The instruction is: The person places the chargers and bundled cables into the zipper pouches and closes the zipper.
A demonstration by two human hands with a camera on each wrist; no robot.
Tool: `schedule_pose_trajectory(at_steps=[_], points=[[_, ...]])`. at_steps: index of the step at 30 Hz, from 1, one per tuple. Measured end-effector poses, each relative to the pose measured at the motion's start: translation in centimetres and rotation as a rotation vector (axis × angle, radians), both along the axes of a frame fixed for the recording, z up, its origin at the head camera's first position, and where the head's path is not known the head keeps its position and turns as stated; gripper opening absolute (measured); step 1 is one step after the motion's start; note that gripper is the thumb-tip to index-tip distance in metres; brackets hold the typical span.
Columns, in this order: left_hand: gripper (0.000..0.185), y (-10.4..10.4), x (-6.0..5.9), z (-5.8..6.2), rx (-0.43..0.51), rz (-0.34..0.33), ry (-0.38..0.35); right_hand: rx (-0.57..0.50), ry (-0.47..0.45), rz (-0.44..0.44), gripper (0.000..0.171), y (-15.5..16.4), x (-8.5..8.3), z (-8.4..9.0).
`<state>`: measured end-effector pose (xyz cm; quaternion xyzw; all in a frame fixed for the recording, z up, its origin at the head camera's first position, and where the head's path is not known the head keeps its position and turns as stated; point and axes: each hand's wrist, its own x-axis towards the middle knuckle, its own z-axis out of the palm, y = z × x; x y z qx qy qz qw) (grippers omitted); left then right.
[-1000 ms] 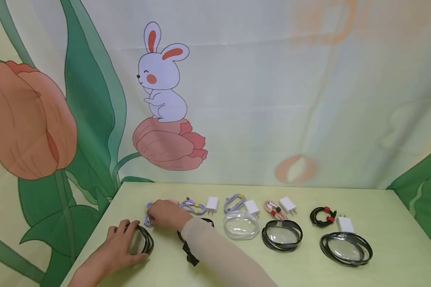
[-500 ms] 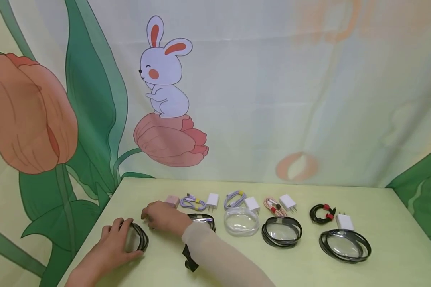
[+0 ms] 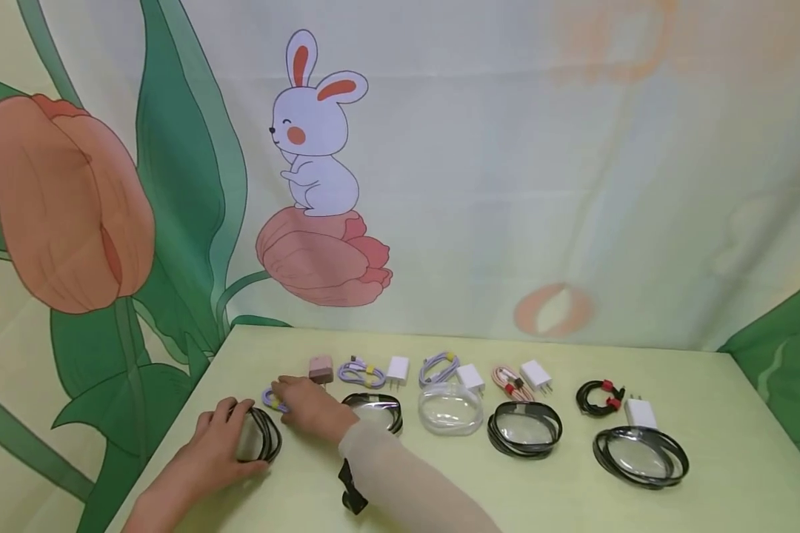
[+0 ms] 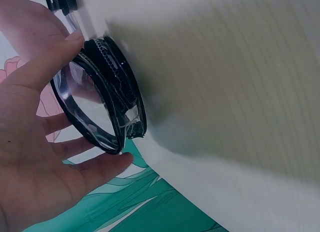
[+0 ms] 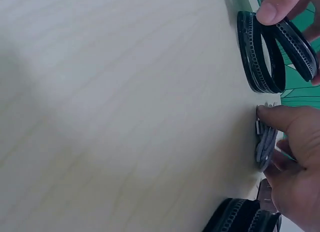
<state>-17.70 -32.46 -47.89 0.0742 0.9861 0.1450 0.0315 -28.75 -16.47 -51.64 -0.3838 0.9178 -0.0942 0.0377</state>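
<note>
Purple cable (image 3: 273, 400) mostly hidden under right hand (image 3: 309, 408).

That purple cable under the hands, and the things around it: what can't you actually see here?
- Purple cable: head view, mostly covered by the right hand.
- Cable plug: right wrist view, too blurred to tell its type.
- Black-rimmed pouch: contents unclear through the glare; left hand hides part of it in the head view.
- Pink charger: prongs too small.
</note>
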Motion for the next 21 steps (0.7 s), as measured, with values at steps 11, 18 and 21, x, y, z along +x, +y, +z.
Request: schedule_pose_trajectory(at_steps=[11, 18, 21], points=[[0.101, -0.3, -0.1, -0.7, 0.008, -0.056, 0.09, -0.002, 0.122, -0.153, 0.023, -1.3, 0.7, -0.4], [0.101, 0.2, -0.7, -0.5, 0.004, -0.067, 0.09, -0.12, 0.027, -0.197, 0.016, -0.8, 0.3, 0.4], [0.102, 0.5, -1.4, -0.3, 0.001, -0.077, 0.069, -0.22, -0.075, -0.216, 0.025, -0.1, -0.6, 0.9]])
